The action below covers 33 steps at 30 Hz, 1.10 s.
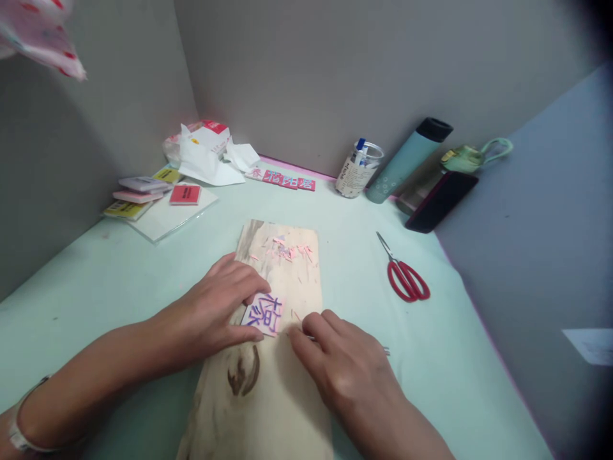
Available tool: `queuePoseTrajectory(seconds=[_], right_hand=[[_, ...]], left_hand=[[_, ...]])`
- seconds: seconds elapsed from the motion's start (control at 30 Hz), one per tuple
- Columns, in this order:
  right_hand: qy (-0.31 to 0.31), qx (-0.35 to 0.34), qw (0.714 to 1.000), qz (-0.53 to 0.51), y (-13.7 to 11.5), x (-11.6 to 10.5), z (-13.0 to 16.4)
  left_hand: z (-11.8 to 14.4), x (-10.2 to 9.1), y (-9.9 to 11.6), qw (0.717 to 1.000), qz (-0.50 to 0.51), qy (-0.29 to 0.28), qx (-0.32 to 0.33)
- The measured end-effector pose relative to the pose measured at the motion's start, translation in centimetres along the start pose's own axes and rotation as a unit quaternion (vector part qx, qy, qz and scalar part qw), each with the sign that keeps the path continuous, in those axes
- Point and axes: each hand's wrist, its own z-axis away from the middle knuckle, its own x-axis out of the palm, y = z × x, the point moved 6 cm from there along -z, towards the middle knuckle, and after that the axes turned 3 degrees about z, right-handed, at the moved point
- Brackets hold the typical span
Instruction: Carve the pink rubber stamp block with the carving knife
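The small pink block (263,314) with purple characters drawn on top lies on the wooden board (282,268), a little below the middle of the desk (349,255). It looks like a light piece of soft rubber, so I think it slides easily on the wood and a blade can spoil its face; it is better to hold it by the edges and not on the drawn lines. The left hand (218,306) does this: its fingers (249,287) are a little spread, the thumb presses the lower edge of the block and the other fingers press the upper left edge, pinching it flat against the board. The right hand (340,361) rests at about 4 o'clock from the block, its fingers curled together around a thin metal tool (383,349), of which only a short end is visible, so I cannot tell its kind. Pink shavings (290,250) lie at 12 o'clock on the board, and red scissors (406,276) lie at 3 o'clock, well apart.
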Motion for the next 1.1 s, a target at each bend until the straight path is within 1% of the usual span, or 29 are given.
queuePoseTrajectory(seconds=[0.13, 0.4, 0.57, 0.7, 0.9, 1.0, 1.1], right_hand=[[-0.014, -0.005, 1.000, 0.004, 0.0, 0.2, 0.0], [-0.018, -0.015, 1.000, 0.001, 0.1, 0.3, -0.1], [0.000, -0.011, 1.000, 0.003, 0.3, 0.2, 0.2], [0.005, -0.048, 0.999, -0.003, -0.1, 0.0, 0.6], [-0.034, -0.082, 0.995, -0.037, -0.2, 0.1, 0.9], [-0.031, -0.066, 0.996, -0.052, 0.3, 0.2, 0.8], [-0.006, -0.020, 0.997, -0.080, 1.1, 0.1, 0.8]], left_hand=[[-0.1, 0.0, 0.0, 1.000, 0.001, -0.002, 0.010], [-0.1, -0.1, 0.0, 1.000, 0.005, -0.002, -0.004], [-0.1, -0.2, 0.2, 1.000, 0.004, -0.003, -0.002], [0.0, -0.2, 0.2, 1.000, 0.002, -0.003, -0.003], [0.1, -0.2, 0.1, 1.000, -0.004, -0.010, -0.009], [0.0, -0.2, 0.1, 1.000, -0.005, -0.014, -0.013], [0.0, -0.2, 0.2, 1.000, -0.001, -0.016, -0.009]])
